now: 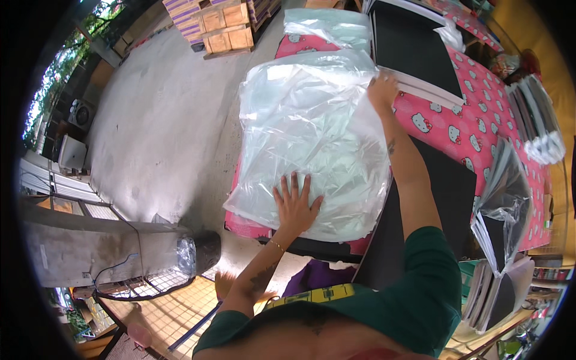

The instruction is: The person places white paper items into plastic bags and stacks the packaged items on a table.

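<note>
A wide stack of clear plastic bags or sheets lies across the near part of the table, wrinkled and shiny. My left hand rests flat on its near end, fingers spread. At the stack's far right corner, my right hand has its fingers bent around the plastic's edge, and a pale flap rises toward it. Right beside that hand is a pile of black and white boards. Under my right forearm lies another large black board. How much plastic the right fingers hold is hidden.
A pink patterned cloth covers the table. More folded plastic lies at its far end. To the right are a clear plastic bag and stacked boards. Wooden pallets stand beyond on the concrete floor.
</note>
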Motion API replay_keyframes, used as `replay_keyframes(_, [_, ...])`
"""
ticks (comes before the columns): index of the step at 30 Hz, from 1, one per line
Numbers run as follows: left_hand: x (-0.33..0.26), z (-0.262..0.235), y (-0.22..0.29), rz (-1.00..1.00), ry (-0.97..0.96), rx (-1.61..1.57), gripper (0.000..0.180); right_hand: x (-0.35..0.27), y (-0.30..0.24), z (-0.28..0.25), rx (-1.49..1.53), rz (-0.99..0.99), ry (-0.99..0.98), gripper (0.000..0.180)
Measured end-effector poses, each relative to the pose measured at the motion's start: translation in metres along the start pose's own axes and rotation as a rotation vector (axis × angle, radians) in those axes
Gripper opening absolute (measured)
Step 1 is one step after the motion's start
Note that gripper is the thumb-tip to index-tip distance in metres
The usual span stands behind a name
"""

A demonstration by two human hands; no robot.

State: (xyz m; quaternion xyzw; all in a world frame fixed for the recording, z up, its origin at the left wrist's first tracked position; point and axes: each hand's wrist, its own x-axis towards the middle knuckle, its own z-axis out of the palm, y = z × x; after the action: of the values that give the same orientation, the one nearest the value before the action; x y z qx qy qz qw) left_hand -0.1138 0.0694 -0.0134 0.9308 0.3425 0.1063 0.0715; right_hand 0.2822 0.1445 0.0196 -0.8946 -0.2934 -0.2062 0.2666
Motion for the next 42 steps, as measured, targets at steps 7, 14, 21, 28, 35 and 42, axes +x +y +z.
replay_keyframes(7, [-0.001, 0.01, 0.012, -0.094, 0.002, 0.004, 0.068, -0.113, -0.05, -0.02, 0.191, -0.46, -0.539, 0.063])
replay_keyframes(14, [0.027, 0.015, 0.002, -0.102, -0.156, -0.393, 0.06, -0.123, -0.071, -0.025, 0.291, -0.586, -0.362, 0.053])
replay_keyframes(21, [0.066, -0.03, -0.076, -0.151, 0.448, -0.328, 0.043, -0.3, -0.093, -0.121, 0.551, -0.356, -1.125, 0.028])
replay_keyframes(28, [0.002, -0.004, -0.062, 0.079, 0.262, 0.103, 0.045, -0.13, 0.023, -0.1, 1.193, 0.501, -0.347, 0.026])
replay_keyframes(35, [0.063, -0.078, 0.08, -0.008, -0.083, -1.348, 0.038, -0.175, -0.016, -0.22, 1.731, 0.512, -1.086, 0.038])
replay_keyframes(42, [0.117, -0.103, -0.005, 0.54, 0.16, -0.867, 0.029, -0.194, 0.238, -0.307, 2.306, 0.562, -0.185, 0.032])
